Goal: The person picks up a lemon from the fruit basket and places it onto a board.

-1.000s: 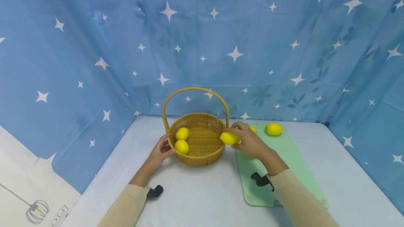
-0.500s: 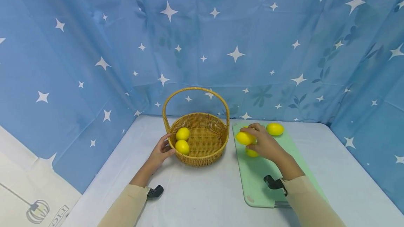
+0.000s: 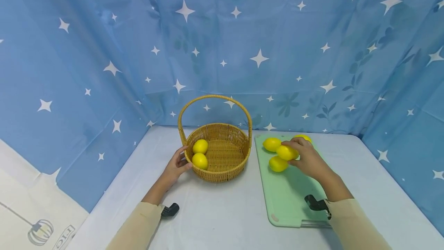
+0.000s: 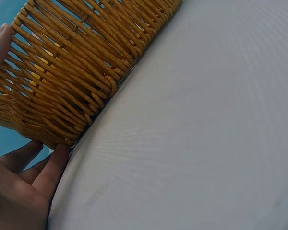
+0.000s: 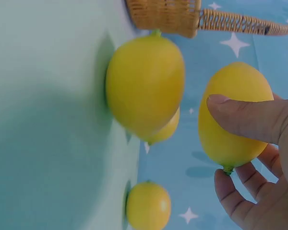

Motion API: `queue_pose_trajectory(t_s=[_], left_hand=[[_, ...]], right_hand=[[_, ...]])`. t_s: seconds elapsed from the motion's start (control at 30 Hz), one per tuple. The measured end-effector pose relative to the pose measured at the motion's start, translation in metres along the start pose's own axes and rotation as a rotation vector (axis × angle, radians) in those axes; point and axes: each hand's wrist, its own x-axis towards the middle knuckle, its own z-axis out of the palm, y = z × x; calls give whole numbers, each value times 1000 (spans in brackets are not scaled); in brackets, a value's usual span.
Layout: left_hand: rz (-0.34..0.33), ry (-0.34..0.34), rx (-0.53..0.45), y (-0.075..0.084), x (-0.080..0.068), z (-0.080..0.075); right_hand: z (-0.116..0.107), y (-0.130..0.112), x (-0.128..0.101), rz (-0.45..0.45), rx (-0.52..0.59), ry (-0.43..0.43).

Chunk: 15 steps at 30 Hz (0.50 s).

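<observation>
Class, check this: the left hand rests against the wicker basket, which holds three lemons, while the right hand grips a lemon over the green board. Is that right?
Not quite. In the head view the wicker basket holds two lemons, not three. The rest stands: the left hand rests against the basket, and the right hand grips a lemon over the green board.

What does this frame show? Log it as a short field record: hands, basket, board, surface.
left hand: rests against the outer wall of the basket
right hand: grips a lemon above the board
basket contents: two lemons
board: green cutting board, two lemons beside the held one, a fourth partly hidden behind the right hand
surface: white table
backdrop: blue starred cloth
</observation>
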Motion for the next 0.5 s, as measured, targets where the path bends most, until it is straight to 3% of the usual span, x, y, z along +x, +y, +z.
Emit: queue_pose_trajectory(t_s=[0.5], left_hand=[[-17,-6,11,5,-2,1]], right_hand=[[-5,29,-23,69,-18,15]])
